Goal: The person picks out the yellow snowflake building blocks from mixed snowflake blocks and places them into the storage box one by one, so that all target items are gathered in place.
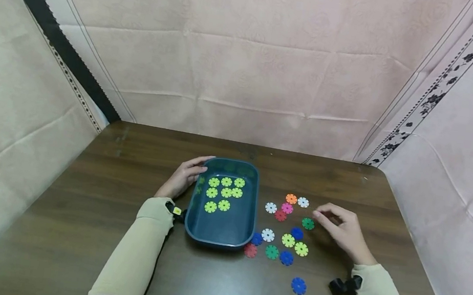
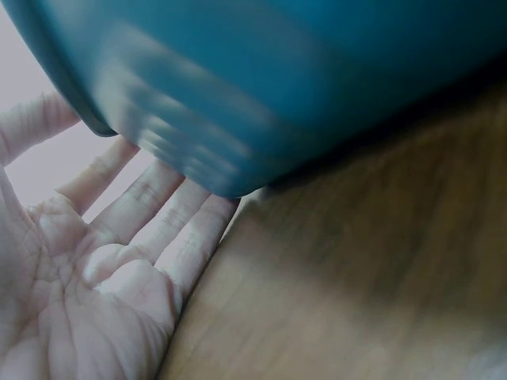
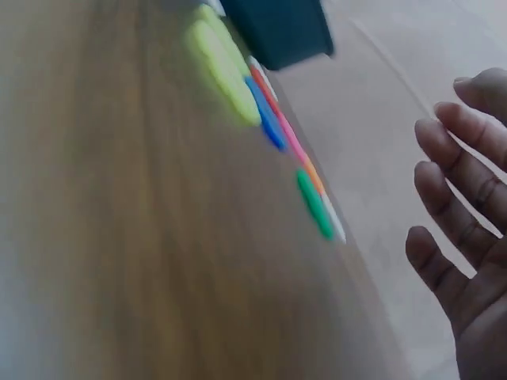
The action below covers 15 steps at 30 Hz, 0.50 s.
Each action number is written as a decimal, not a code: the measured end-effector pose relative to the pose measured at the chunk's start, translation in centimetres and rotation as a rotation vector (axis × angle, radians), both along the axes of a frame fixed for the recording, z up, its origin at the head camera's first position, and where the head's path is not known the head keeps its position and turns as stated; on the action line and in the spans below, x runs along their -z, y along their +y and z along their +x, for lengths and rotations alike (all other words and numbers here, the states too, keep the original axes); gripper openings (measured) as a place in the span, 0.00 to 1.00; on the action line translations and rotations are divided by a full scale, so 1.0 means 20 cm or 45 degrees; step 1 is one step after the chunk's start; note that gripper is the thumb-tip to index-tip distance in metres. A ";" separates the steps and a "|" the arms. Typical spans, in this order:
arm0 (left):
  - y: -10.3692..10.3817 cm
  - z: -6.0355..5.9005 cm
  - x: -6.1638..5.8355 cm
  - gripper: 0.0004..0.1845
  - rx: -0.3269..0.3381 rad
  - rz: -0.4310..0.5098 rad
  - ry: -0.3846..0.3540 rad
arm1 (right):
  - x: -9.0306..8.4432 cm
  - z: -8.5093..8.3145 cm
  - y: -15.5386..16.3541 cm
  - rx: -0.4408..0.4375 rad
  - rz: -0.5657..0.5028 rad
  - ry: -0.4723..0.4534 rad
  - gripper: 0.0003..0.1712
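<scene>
A dark teal tray (image 1: 220,229) stands on the table, with several yellow-green flower-shaped discs (image 1: 225,192) lying in rows inside it. My left hand (image 1: 184,176) holds the tray's far left side. In the left wrist view its fingers (image 2: 150,198) lie along the outer wall, the thumb up at the rim. My right hand (image 1: 342,227) hovers right of the loose discs with nothing in it, fingers loosely bent. Nearest to it is a green disc (image 1: 308,224). Two yellow-green discs (image 1: 288,240) lie on the table between tray and hand.
Loose discs lie right of the tray: orange (image 1: 291,199), pink (image 1: 287,208), several white (image 1: 267,235), red (image 1: 280,215) and blue (image 1: 287,258) ones. One blue disc (image 1: 298,286) sits apart toward the front. Pale cloth (image 1: 244,84) hangs behind the wooden table (image 1: 98,229).
</scene>
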<state>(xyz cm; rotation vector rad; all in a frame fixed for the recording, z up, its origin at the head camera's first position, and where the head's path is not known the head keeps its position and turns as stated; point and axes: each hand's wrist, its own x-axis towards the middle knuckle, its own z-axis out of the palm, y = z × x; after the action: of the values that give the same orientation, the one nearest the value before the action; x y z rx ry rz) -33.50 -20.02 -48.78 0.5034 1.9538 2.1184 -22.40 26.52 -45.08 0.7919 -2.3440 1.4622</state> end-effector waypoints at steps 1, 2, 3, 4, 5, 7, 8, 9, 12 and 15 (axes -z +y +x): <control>0.00 0.00 0.00 0.25 -0.003 0.000 -0.003 | 0.01 0.01 0.03 0.043 -0.019 -0.063 0.04; 0.00 0.00 0.00 0.25 -0.002 -0.001 -0.002 | 0.03 0.03 0.05 0.084 -0.031 -0.109 0.02; 0.00 0.00 0.00 0.25 -0.004 0.000 -0.003 | 0.04 0.04 0.07 0.115 -0.034 -0.146 0.03; 0.00 0.00 0.01 0.25 -0.006 -0.001 0.002 | 0.05 0.06 0.08 0.140 -0.028 -0.177 0.04; 0.00 0.00 0.01 0.24 -0.006 0.000 0.007 | 0.05 0.08 0.09 0.154 -0.009 -0.203 0.05; -0.01 0.00 0.01 0.24 -0.007 0.000 0.015 | 0.07 0.11 0.09 0.140 0.032 -0.241 0.04; -0.01 0.00 0.01 0.24 -0.007 0.000 0.017 | 0.07 0.12 0.09 0.114 0.071 -0.236 0.03; -0.01 0.00 0.01 0.24 -0.008 -0.001 0.018 | 0.08 0.13 0.08 0.080 0.114 -0.220 0.02; -0.01 0.00 0.00 0.24 -0.004 -0.005 0.011 | 0.10 0.16 0.06 -0.011 0.238 -0.111 0.06; 0.00 0.00 0.00 0.24 -0.007 -0.004 -0.009 | 0.15 0.15 0.06 -0.046 0.342 0.001 0.11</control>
<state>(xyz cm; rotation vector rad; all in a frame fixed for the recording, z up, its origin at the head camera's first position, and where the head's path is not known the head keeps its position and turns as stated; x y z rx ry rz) -33.44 -20.06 -48.84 0.4905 1.9564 2.1174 -19.31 27.64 -48.13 0.9035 -2.5721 1.1729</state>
